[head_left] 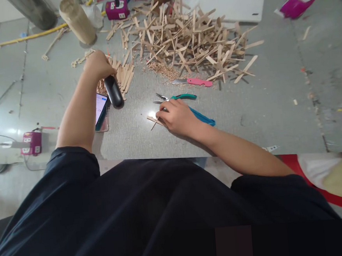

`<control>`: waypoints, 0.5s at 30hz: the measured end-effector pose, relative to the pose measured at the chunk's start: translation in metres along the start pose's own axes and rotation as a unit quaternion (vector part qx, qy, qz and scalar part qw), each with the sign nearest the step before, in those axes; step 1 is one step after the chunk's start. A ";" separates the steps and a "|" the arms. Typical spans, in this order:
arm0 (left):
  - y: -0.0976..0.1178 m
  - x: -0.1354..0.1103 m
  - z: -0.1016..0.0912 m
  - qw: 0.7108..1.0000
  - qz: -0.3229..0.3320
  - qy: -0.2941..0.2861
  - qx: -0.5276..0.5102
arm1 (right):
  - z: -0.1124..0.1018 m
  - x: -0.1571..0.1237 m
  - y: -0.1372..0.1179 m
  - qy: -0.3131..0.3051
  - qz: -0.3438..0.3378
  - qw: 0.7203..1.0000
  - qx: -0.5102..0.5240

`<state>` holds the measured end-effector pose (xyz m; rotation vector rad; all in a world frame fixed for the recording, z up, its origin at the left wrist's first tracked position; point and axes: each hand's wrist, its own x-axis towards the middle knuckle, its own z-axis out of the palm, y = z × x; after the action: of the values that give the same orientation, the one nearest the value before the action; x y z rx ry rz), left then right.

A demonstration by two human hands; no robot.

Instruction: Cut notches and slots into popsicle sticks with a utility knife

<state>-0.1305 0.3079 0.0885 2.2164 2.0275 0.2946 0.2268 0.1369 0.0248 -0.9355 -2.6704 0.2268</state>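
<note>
My left hand (98, 65) is closed over the table's left side, reaching toward a small bunch of craft sticks (125, 74). Its fingertips point down and whatever they grip is hidden. Just below it lies a black oblong case (114, 93), and a phone (100, 109) with a lit screen is beside that. Near the front edge, my right hand (172, 114) is closed at the fingertips on a thin wooden stick (153, 125). A flat craft stick (152, 118) lies under those fingers. Pliers with teal-blue handles (183, 96) lie partly beneath this hand.
A big heap of craft sticks (188, 37) spreads across the back. In front of it are wood crumbs (163, 69) and a pink-handled knife (199, 81). A jar (77, 21) stands at back left. Purple socket blocks (31, 142) and a yellow cable (44, 33) are also on the table.
</note>
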 end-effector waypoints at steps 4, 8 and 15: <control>0.030 -0.020 -0.022 0.989 -0.148 -0.008 0.006 | 0.007 0.003 -0.002 -0.002 -0.006 1.000 0.000; 0.051 -0.043 -0.037 0.990 -0.120 0.062 -0.036 | 0.003 -0.002 0.009 0.104 -0.001 0.994 0.043; 0.124 -0.163 -0.006 0.978 0.177 -0.115 0.007 | -0.028 -0.016 0.064 0.338 0.128 0.925 0.121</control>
<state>-0.0250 0.1337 0.1119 2.4801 1.5223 0.0512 0.2851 0.1777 0.0322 -1.0450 -1.8455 0.2298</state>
